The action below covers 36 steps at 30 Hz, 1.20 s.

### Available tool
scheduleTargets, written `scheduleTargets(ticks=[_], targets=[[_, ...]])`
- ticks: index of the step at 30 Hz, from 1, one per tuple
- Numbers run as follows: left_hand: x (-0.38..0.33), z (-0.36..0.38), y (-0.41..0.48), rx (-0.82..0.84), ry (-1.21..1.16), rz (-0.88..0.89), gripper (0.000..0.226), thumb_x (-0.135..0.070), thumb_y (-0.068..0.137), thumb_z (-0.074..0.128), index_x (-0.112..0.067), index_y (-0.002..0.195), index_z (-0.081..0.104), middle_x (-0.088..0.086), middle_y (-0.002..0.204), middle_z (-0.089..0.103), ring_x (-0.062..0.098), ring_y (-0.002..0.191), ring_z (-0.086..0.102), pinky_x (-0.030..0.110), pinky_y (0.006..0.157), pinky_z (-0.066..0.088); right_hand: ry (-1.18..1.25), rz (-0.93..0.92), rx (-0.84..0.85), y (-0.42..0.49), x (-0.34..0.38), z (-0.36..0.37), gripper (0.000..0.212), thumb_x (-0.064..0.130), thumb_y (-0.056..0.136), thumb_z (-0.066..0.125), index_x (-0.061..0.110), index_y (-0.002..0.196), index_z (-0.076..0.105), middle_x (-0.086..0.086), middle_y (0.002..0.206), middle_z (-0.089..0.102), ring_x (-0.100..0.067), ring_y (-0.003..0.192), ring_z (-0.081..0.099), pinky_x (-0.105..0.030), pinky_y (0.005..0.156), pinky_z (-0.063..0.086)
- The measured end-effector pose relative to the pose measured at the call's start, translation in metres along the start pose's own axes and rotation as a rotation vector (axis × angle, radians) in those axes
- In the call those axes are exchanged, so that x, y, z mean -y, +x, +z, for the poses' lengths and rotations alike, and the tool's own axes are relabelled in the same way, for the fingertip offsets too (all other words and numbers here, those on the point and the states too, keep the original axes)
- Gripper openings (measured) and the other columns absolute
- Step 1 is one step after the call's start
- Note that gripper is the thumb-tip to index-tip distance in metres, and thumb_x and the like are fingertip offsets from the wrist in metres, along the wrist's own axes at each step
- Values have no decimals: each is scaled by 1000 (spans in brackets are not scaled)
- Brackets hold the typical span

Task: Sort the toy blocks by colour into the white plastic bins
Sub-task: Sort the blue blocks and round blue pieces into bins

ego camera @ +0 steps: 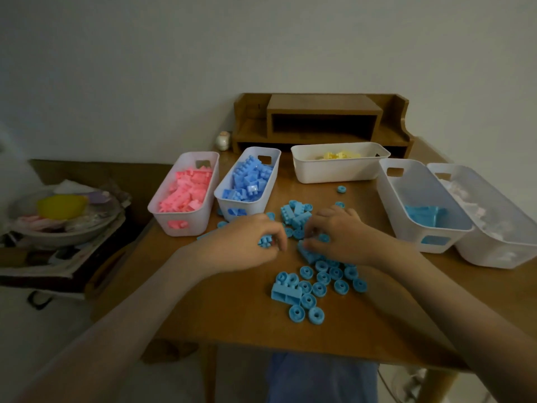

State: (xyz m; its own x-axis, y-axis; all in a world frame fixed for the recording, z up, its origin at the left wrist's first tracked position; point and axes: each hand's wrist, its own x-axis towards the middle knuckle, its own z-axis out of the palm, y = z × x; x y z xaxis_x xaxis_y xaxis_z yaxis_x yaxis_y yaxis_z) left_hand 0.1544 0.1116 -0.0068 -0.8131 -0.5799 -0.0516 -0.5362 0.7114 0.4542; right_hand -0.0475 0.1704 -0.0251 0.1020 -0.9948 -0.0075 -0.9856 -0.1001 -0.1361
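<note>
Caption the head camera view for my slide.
Left hand and right hand pick through light-blue blocks on a wooden table beside white bins.

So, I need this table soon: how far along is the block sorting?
Mostly done: pink blocks, blue blocks and yellow blocks are binned. The left hand pinches a light-blue block; the right hand touches others. Light-blue wheels lie unsorted on the table.

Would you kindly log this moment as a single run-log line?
task: colour sorting | left hand: pinches small blue block | right hand: on blue brick, grip unclear | blue rings: loose on table, unsorted
</note>
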Motion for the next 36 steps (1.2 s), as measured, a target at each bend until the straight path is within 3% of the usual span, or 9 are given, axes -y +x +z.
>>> scheduleTargets(ticks=[8, 11, 16, 18, 22, 25, 28, 32, 36], targets=[[-13, 7, -12, 287, 163, 66, 29, -44, 81, 68, -30, 106, 62, -16, 96, 41, -2, 86, 41, 11, 71, 32, 25, -21, 52, 4, 6, 4, 17, 45, 92, 48, 30, 100, 50, 11, 97, 47, -7, 94, 40, -30, 93, 32], [-11, 11, -8, 268, 211, 76, 28, -44, 84, 65, -29, 108, 62, -15, 97, 40, -1, 85, 40, 8, 68, 29, 116, 0, 46, 4, 4, 5, 17, 42, 91, 53, 28, 100, 51, 10, 97, 47, -6, 87, 47, -20, 72, 38], [-11, 5, -2, 134, 70, 55, 18, -43, 89, 58, -30, 101, 63, -16, 99, 51, 0, 91, 50, 17, 81, 42, 190, 63, -116, 1, -8, 11, 21, 34, 89, 59, 22, 107, 57, 9, 104, 50, -8, 95, 52, -17, 76, 39], [-12, 0, 3, 46, -139, -13, 15, -42, 91, 56, -31, 98, 62, -16, 101, 57, 0, 94, 55, 23, 84, 47, 483, 156, -210, -3, -6, 8, 15, 28, 92, 56, 22, 106, 56, 7, 105, 58, -9, 94, 58, -17, 74, 44], [-29, -1, 19, -76, -1172, -399, 10, -24, 93, 57, -16, 99, 60, 6, 97, 62, 13, 79, 58, 21, 64, 49, 1763, 354, -160, -11, 4, -11, 24, 17, 97, 46, 6, 117, 52, -16, 108, 66, -21, 91, 69, -28, 73, 58], [-36, 1, 34, -92, -1581, -553, 12, -16, 94, 56, -5, 97, 57, 14, 85, 62, 18, 69, 60, 24, 52, 54, 2119, 412, -40, -17, 4, -21, 33, 23, 96, 47, 2, 122, 51, -20, 111, 65, -26, 92, 68, -32, 68, 59], [-40, 5, 44, -50, -1465, -516, 14, -16, 95, 54, -4, 95, 60, 9, 73, 61, 12, 57, 56, 18, 45, 50, 2092, 436, -7, -19, 2, -26, 39, 24, 91, 56, 3, 123, 51, -19, 121, 57, -25, 95, 66, -32, 70, 59], [-57, 5, 59, -21, -1224, -395, 13, -16, 97, 51, -11, 102, 61, 8, 76, 56, 8, 51, 48, 15, 41, 43, 1697, 371, -100, -16, -2, -27, 27, 11, 89, 59, 6, 115, 58, -15, 119, 60, -22, 106, 61, -26, 83, 55], [-80, -2, 80, -86, -1012, -252, 18, -15, 98, 48, -13, 109, 61, 3, 75, 60, 7, 51, 52, 17, 43, 43, 1276, 370, -341, -25, -10, -46, 26, 15, 91, 58, 11, 117, 54, -6, 103, 64, -13, 89, 64, -18, 67, 53]])
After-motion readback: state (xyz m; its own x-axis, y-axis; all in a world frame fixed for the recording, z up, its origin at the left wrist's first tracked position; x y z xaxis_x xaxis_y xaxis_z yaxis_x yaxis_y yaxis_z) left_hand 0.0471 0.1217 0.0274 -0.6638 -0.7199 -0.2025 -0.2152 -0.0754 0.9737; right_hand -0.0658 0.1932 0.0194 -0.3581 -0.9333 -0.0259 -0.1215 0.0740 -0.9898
